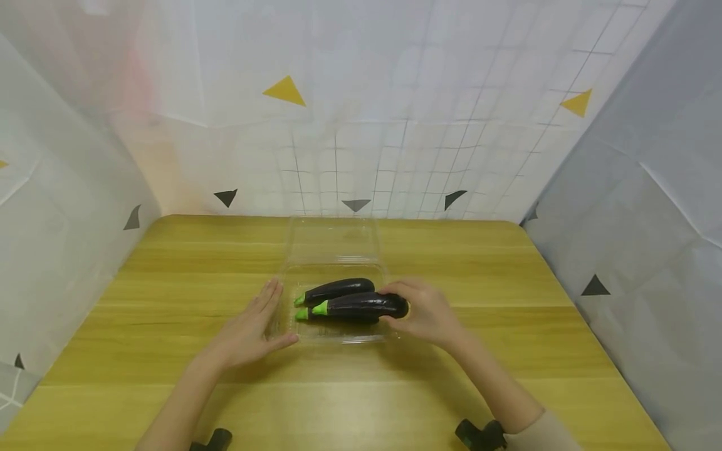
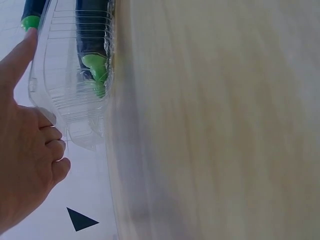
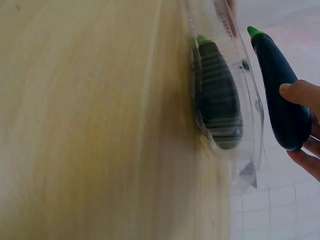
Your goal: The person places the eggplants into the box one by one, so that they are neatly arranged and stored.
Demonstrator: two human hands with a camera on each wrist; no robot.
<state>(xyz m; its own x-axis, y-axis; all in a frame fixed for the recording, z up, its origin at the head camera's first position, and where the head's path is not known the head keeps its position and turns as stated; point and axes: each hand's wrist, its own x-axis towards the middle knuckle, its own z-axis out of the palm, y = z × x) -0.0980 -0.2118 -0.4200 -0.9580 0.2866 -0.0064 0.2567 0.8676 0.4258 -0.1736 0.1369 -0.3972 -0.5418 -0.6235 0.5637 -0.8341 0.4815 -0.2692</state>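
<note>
A clear plastic clamshell box (image 1: 350, 340) lies on the table with its lid (image 1: 333, 241) folded back, away from me. Inside it, two dark eggplants with green stem ends show: one at the back (image 1: 341, 289) and another (image 3: 219, 100), mostly hidden from above. My right hand (image 1: 425, 313) grips a third eggplant (image 1: 363, 305) by its thick end. In the right wrist view this held eggplant (image 3: 280, 95) hangs above the box rim, apart from it. My left hand (image 1: 245, 335) rests against the box's left side, fingers extended and thumb at the near left corner.
The wooden table (image 1: 479, 263) spreads around the box. White sheeting (image 1: 361, 156) with grid lines and triangles stands behind it and on both sides. Two black objects (image 1: 479, 433) show at the bottom edge, close to the forearms.
</note>
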